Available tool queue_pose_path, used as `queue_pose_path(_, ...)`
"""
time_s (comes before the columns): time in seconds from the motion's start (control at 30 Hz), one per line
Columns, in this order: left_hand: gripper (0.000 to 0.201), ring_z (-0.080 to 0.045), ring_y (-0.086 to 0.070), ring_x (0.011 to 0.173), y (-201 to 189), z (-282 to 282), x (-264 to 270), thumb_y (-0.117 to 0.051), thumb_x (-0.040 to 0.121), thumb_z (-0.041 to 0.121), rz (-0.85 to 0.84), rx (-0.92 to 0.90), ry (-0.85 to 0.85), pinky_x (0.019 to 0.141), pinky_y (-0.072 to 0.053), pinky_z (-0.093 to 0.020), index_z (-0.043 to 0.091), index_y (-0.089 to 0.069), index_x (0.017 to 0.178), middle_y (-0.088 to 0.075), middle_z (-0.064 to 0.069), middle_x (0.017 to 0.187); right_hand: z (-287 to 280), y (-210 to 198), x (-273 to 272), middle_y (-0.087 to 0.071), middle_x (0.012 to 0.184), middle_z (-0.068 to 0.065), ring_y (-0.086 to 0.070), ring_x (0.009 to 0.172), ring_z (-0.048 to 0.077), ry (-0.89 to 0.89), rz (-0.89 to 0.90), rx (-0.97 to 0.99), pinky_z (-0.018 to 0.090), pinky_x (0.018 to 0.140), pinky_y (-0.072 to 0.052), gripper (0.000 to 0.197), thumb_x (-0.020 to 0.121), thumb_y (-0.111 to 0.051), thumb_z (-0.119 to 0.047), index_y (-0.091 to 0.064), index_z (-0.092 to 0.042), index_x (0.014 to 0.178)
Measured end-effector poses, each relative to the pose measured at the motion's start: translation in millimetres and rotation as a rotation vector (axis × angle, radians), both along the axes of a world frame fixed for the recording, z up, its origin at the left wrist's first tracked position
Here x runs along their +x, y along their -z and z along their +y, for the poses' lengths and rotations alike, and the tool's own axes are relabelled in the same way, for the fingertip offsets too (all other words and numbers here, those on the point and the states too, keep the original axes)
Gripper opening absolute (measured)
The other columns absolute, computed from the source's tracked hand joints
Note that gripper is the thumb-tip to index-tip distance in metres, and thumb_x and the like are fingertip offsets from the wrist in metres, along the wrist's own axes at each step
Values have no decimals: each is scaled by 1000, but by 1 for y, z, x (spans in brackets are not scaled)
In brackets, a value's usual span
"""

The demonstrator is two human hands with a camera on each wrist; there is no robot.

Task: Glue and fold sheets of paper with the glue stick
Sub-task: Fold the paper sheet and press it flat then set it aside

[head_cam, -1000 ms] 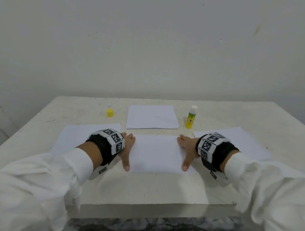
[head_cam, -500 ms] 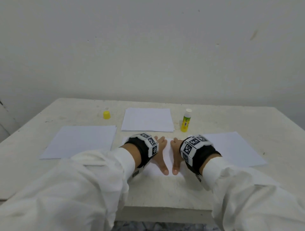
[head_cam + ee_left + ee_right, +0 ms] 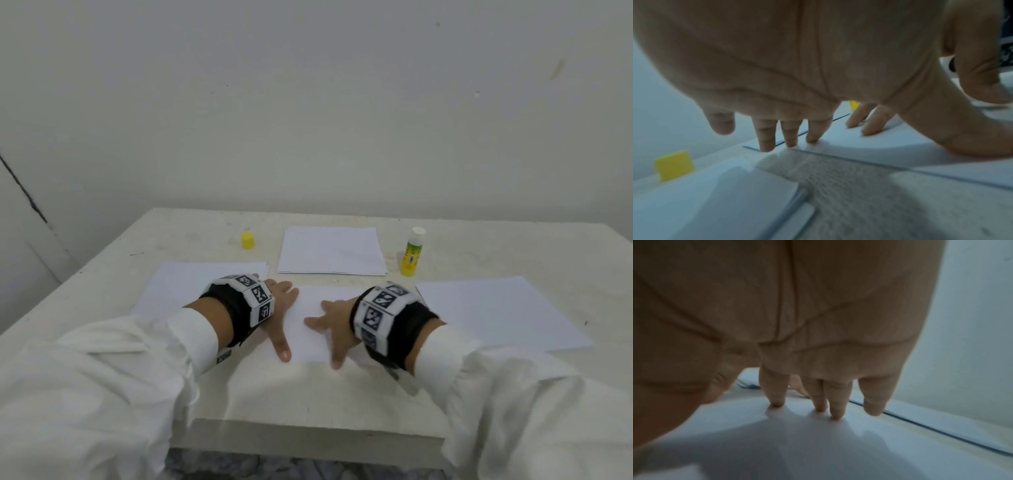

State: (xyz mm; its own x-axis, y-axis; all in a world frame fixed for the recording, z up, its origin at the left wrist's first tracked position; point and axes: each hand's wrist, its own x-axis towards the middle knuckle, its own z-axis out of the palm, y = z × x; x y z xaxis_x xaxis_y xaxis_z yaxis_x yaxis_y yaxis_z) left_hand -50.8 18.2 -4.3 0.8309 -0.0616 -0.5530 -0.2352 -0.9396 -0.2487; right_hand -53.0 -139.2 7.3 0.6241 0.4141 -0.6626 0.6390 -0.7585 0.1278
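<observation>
A folded white sheet (image 3: 310, 322) lies near the table's front edge, between my hands. My left hand (image 3: 279, 310) lies flat on its left part, fingers straight and pressing the paper (image 3: 869, 141). My right hand (image 3: 330, 323) presses flat on its right part, fingers spread, fingertips on the sheet (image 3: 777, 434). The glue stick (image 3: 412, 253) stands upright and uncapped at the back right. Its yellow cap (image 3: 248, 240) sits at the back left, also seen in the left wrist view (image 3: 674, 165).
Another folded sheet (image 3: 331, 250) lies at the back centre. A stack of white sheets (image 3: 191, 286) lies on the left and a sheet (image 3: 496, 310) on the right. The pale table (image 3: 325, 397) ends close to my body; a wall stands behind.
My hands slid from the sheet's outer ends to its middle, then moved apart again, pressing it flat. The camera view shifted slightly.
</observation>
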Motion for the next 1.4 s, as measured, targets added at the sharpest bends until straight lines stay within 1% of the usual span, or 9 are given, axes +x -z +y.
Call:
queue_pose_path(0.13,131,-28,-19,142,2,2,2,-72,48,78,-46,-12,40,114,-16,-56,24,-10,150,-18,-2,155,42,12,-2,-20,156,5,-30,138,31,-75,-83,155,54,109,-28,94,75,-66,-60,-17,-31,150)
queue_pose_path(0.33,128,-27,-26,137,1,4,0,-74,47,76,-30,-50,4,111,-24,-53,21,-17,146,-28,-3,145,-32,9,23,18,158,1,4,147,25,147,-77,26,53,115,-4,129,64,-75,-61,16,-29,149)
queue_pose_path(0.57,128,-27,-31,133,-5,1,0,-77,42,76,-31,-75,-57,109,-30,-51,23,-20,144,-36,-3,138,-90,-12,17,17,158,5,5,147,26,256,-21,-14,47,118,-9,125,71,-78,-46,13,-18,151)
queue_pose_path(0.77,129,-24,-33,138,-16,1,-10,-87,65,33,-57,-607,-320,111,-28,-34,29,11,151,-28,-3,153,-83,-13,12,2,159,9,-5,146,30,309,4,57,51,115,-18,123,69,-83,-33,7,-18,151)
queue_pose_path(0.87,94,-23,-61,91,-16,8,-16,-77,78,10,-108,-850,-475,84,-49,-29,33,-21,150,-58,-4,105,-81,-9,6,-19,154,9,-25,140,29,354,-10,108,47,111,-30,113,66,-85,-30,-10,-17,150)
queue_pose_path(0.97,35,-13,-60,66,-14,17,-22,-69,82,2,-185,-904,-483,70,-53,-18,29,-70,106,-63,2,93,-82,-12,3,-37,142,4,-41,128,25,415,-65,167,33,99,-38,81,72,-81,-29,-36,-21,140)
queue_pose_path(1.1,31,-16,-64,77,-17,31,-15,-69,82,1,-303,-1094,-560,81,-53,-22,32,-73,77,-71,1,101,-79,-24,9,-52,134,4,-47,124,21,556,-100,381,24,94,-38,51,86,-68,-31,-53,-11,130)
queue_pose_path(1.27,26,-11,-61,68,-29,43,13,-67,84,2,-388,-1115,-628,61,-47,-8,17,-73,104,-65,1,85,-59,-27,36,-54,133,9,-51,123,24,696,-198,517,28,98,-41,44,87,-64,-23,-57,-8,128)
queue_pose_path(1.4,39,-19,-58,113,-42,39,54,-67,85,7,-410,-892,-518,93,-42,-20,16,-64,123,-59,-4,128,-31,-27,74,-47,136,10,-47,125,26,665,-413,437,31,105,-39,38,94,-48,-14,-51,-9,131)
